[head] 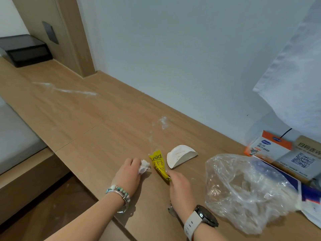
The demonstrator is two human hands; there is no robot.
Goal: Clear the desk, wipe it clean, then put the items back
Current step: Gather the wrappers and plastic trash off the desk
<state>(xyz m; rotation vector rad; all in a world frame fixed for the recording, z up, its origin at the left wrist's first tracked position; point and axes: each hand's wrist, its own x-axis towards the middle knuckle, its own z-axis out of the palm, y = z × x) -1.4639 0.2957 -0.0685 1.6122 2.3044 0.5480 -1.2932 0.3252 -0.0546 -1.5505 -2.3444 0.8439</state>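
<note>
I look down on a wooden desk (104,136) set along a white wall and streaked with white powder (69,90). Near its front edge the left hand (128,173) grips a crumpled tissue (144,166) against the wood, while the right hand (179,187) pinches the near end of a yellow packet (158,163) that lies flat, printed with what I read as "Good" over Chinese characters. Just beyond it lies a folded white paper (180,155), and to the right sit a clear plastic bag (243,188) whose contents I cannot make out, an orange-and-white box (267,146) with a blue logo, and a QR-code card (303,160).
</note>
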